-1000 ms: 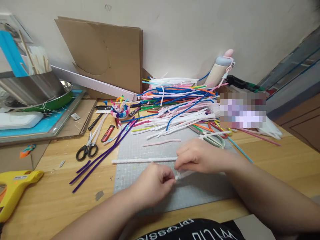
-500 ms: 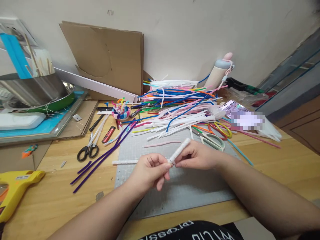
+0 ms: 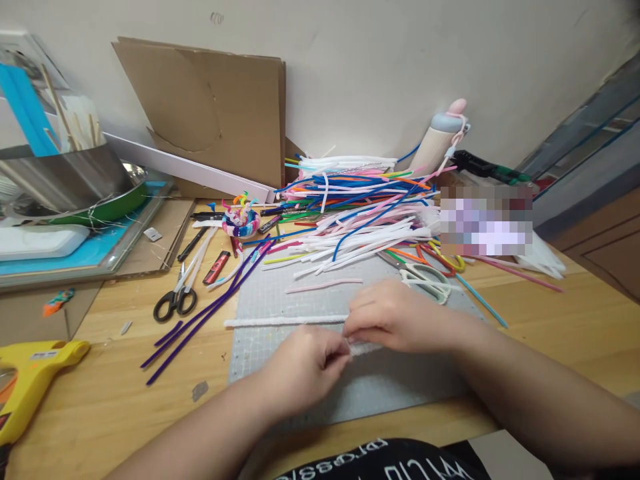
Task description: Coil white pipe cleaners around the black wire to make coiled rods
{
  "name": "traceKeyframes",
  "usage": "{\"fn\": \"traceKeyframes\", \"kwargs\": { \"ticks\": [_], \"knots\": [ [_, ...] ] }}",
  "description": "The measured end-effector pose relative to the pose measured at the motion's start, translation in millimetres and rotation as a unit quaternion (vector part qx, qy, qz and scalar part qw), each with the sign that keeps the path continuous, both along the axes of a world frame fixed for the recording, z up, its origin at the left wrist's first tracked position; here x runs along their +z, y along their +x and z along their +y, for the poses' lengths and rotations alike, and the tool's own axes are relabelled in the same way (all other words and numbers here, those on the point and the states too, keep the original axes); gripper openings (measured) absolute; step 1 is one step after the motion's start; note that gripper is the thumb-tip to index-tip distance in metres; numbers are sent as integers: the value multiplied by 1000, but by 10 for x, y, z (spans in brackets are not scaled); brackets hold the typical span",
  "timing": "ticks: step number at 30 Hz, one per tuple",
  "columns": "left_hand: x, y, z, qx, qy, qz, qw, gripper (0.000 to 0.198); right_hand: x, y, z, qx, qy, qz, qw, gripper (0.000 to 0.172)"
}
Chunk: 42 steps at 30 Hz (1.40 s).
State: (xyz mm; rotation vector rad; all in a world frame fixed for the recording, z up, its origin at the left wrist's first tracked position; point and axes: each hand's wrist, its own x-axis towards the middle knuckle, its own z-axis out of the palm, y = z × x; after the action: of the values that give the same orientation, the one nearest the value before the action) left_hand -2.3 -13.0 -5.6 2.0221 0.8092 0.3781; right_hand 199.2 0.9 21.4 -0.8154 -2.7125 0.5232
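Note:
Over the grey cutting mat (image 3: 310,407), my left hand (image 3: 310,367) and my right hand (image 3: 395,317) meet fingertip to fingertip. Both are closed in a pinch on a white fuzzy piece (image 3: 364,348), whose end shows below my right fingers; the rest is covered by the hands. Behind them a long white pipe cleaner (image 3: 280,322) lies across the mat, its right part hidden by my right hand. A short pale pink pipe cleaner (image 3: 323,286) rests farther back on the mat.
Purple pipe cleaners (image 3: 200,325), black scissors (image 3: 175,303) and a yellow glue gun (image 3: 30,380) lie left. A colourful pipe-cleaner pile (image 3: 365,220), green-handled scissors (image 3: 427,283) and a bottle (image 3: 440,143) are at the back. Cardboard (image 3: 240,120) leans on the wall.
The white fuzzy piece that pointed up between my hands now points down to the right, mostly hidden. My right hand has turned palm down over it, and my left fingers have curled in.

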Motion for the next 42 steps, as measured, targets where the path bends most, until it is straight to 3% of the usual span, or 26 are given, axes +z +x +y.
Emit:
{"fn": "traceKeyframes", "kwargs": {
  "ticks": [2, 4, 7, 11, 15, 18, 22, 25, 31, 36, 39, 42],
  "knots": [
    [51, 4, -24, -11, -75, -16, 997, 19, -23, 42, 66, 26, -97, 47, 994, 15],
    [76, 5, -35, 18, -188, -44, 981, 18, -62, 75, 122, 34, -174, 93, 980, 19],
    [50, 1, -20, 91, -303, -114, 942, 21, -120, 88, 156, 10, -214, 126, 968, 25],
    [-18, 6, 41, 165, -323, -199, 910, 26, -123, 39, 101, -37, -167, 106, 980, 20],
    [-40, 30, 109, 217, -319, -220, 896, 28, -81, -36, 17, -67, -44, 56, 995, 21],
    [-66, 46, 147, 224, -330, -201, 895, 26, -81, -63, -9, -97, 27, 51, 994, 21],
    [-110, 52, 155, 211, -351, -155, 899, 25, -101, -52, -1, -125, 43, 61, 989, 15],
    [-104, 46, 146, 207, -348, -139, 904, 24, -107, -32, 10, -134, 47, 52, 989, 14],
    [-54, 35, 151, 200, -348, -195, 895, 20, -117, -5, 33, -138, 61, 26, 988, 15],
    [-65, 40, 127, 212, -335, -129, 909, 20, -100, -49, -31, -83, 96, -39, 991, 15],
    [-75, 34, 95, 201, -247, -67, 946, 20, -60, -89, -91, -61, 141, -70, 986, 16],
    [-66, 23, 63, 134, -86, 0, 987, 21, -5, -84, -105, -50, 152, -71, 984, 17]
  ]
}}
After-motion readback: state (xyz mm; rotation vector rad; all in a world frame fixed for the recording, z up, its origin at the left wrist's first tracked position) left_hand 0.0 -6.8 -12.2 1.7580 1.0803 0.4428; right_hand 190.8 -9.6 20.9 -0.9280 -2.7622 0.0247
